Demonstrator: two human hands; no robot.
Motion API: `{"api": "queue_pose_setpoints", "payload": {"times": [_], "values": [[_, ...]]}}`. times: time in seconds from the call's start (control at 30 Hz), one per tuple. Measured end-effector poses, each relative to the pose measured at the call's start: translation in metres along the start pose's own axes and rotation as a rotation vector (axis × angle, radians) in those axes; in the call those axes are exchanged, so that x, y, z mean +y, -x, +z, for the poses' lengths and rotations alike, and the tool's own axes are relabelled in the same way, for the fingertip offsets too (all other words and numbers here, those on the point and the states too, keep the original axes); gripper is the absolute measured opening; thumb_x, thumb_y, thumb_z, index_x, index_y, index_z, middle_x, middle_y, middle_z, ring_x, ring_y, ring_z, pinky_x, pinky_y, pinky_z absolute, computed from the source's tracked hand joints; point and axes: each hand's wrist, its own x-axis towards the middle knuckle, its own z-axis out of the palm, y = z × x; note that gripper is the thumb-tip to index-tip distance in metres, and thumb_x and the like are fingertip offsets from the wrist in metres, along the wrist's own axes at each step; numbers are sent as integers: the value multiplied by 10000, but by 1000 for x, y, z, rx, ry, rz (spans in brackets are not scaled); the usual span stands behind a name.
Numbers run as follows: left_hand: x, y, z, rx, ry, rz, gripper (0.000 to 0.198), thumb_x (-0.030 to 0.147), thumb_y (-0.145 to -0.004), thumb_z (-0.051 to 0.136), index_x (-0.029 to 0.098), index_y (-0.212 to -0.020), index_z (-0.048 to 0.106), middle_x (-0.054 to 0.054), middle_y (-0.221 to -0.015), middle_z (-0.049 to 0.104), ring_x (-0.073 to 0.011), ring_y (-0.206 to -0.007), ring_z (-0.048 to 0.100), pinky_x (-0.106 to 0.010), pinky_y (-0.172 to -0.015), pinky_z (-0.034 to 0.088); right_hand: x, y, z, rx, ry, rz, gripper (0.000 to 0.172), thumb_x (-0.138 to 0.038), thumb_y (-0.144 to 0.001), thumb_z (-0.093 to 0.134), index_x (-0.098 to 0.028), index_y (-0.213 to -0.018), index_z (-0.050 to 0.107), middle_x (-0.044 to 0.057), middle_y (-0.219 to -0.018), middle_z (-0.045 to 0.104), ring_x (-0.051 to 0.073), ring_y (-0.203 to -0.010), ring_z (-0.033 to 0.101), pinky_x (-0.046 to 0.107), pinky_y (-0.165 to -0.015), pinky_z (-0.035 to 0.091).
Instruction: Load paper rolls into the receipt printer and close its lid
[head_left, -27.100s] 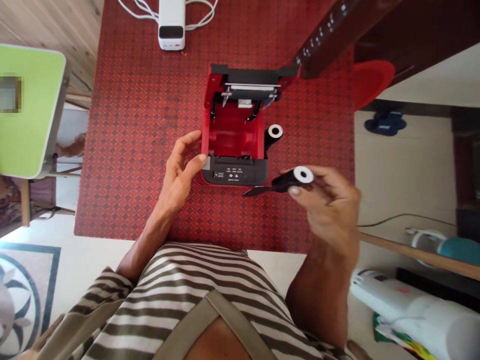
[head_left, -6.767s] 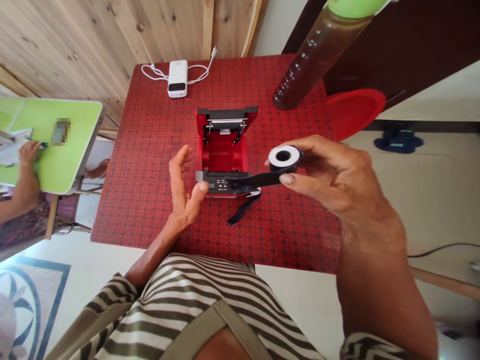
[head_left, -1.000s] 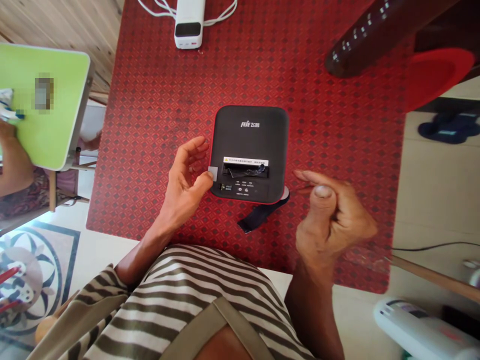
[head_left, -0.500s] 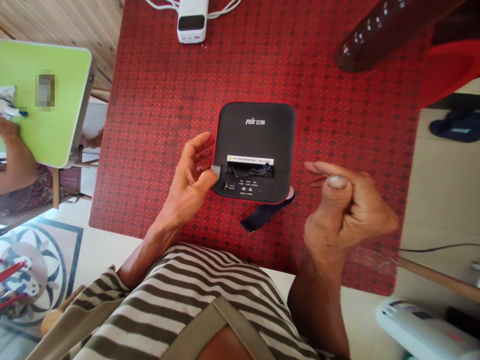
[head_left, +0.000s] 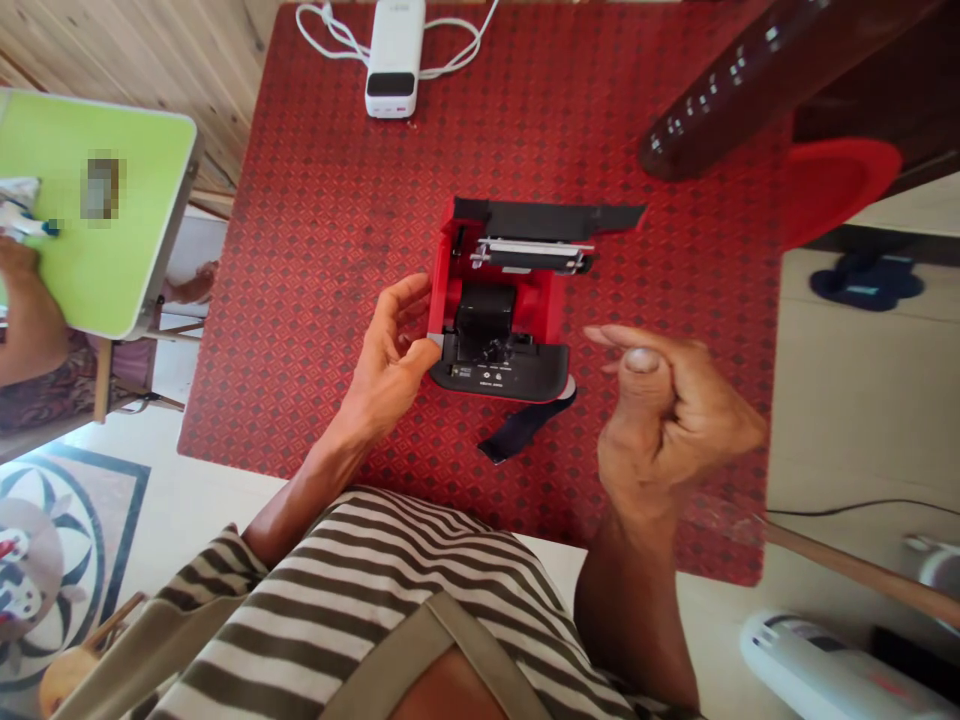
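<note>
A red and black receipt printer (head_left: 499,378) stands on the red patterned tablecloth (head_left: 315,250) with its lid (head_left: 540,216) raised. Inside its red bay sits a black roll (head_left: 486,306). My left hand (head_left: 390,362) grips the printer's left front corner, thumb on the grey latch and fingers curled against the red side. My right hand (head_left: 675,420) hovers to the printer's right, loosely curled with the index finger pointing left, and nothing shows in it. A loose black strip (head_left: 525,430) lies on the cloth by the printer's front right corner.
A white power bank (head_left: 394,55) with a white cable lies at the table's far edge. A dark tall bottle (head_left: 712,95) leans in at the back right, beside a red round stool (head_left: 836,185). Another person's arm (head_left: 22,310) is at a green table (head_left: 112,250) on the left.
The printer's lid, shut half a second ago, now stands open and shows the black roll inside. My left thumb has stayed on the grey latch. My right hand has barely shifted.
</note>
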Motion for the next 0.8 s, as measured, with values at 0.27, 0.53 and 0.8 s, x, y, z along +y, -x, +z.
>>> {"api": "queue_pose_setpoints", "payload": {"times": [0.27, 0.53, 0.8], "values": [[3, 4, 0, 69, 17, -9, 629, 482, -993, 950, 384, -1586, 763, -82, -1694, 853, -389, -1672, 765, -601, -1440, 629, 1, -49, 18, -454, 78, -121, 319, -264, -1283, 652, -342, -1362, 951, 85, -1372, 1001, 352, -1257, 939, 604, -1174, 724], [-7, -1, 7, 137, 44, 38, 604, 804, -1139, 834, 347, -1532, 793, -121, -1624, 880, -400, -1589, 809, -657, -1450, 617, -6, -87, 67, -855, 342, -312, 299, -91, -1152, 712, -232, -1322, 914, 175, -1363, 967, 423, -1350, 876, 579, -1188, 679], [-5, 5, 8, 186, 1, 12, 650, 906, -1167, 779, 352, -1498, 859, -91, -1569, 917, -394, -1518, 817, -624, -1398, 607, -13, -88, 81, -942, 454, -337, 274, -11, -1082, 795, -197, -1259, 892, 178, -1375, 913, 385, -1208, 897, 467, -962, 672]]}}
